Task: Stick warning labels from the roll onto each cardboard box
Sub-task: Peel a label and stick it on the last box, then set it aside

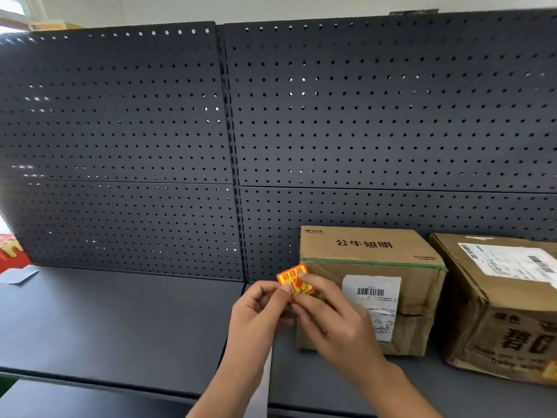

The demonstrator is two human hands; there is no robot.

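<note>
An orange and red warning label [294,279] is pinched between the fingertips of both hands, in front of the left edge of a cardboard box [416,285]. My left hand [256,315] holds its lower left side and my right hand [328,315] its right side. This box bears black characters on top, a green tape band and a white barcode sticker [375,300]. A second, crumpled cardboard box [494,312] stands to its right with a white shipping sheet on top. The label roll is not visible.
Both boxes rest on a dark grey shelf [120,321] backed by a perforated dark panel [361,116]. A small grey card [19,274] lies at the far left beside a red package [10,248]. A yellow patch [551,369] shows on the second box's lower right corner.
</note>
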